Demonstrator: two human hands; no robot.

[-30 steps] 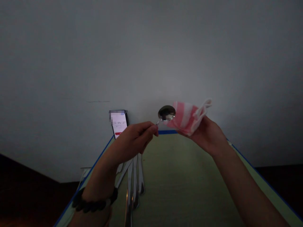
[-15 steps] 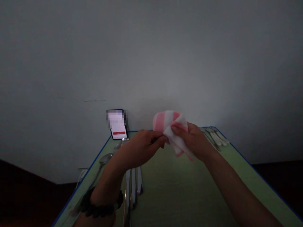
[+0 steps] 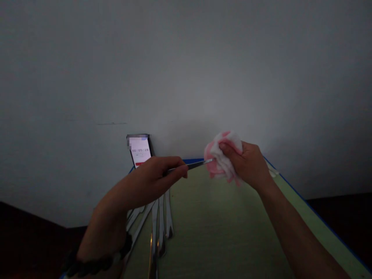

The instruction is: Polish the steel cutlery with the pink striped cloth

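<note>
My left hand (image 3: 162,176) is closed on a slim metal piece of cutlery (image 3: 199,164), which points right. Its far end runs into a pink-and-white cloth (image 3: 216,164), and its near end is hidden in my fingers, so I cannot tell its kind. The bunched cloth is gripped in my right hand (image 3: 247,161), thumb pressed on top. Both hands are raised above the far part of the green table. Below my left forearm lie several metal cutlery pieces (image 3: 161,232), side by side, with their upper ends partly covered by the hand.
A phone (image 3: 140,149) showing a timer leans against the grey wall (image 3: 186,77) at the table's far left. White cutlery handles (image 3: 273,172) show at the far right, partly behind my right hand. Blue edging borders the green table (image 3: 221,232).
My hands have drawn apart, the right one moving right with the cloth. A length of the metal piece now shows between them. My left forearm has shifted left and covers the spoons.
</note>
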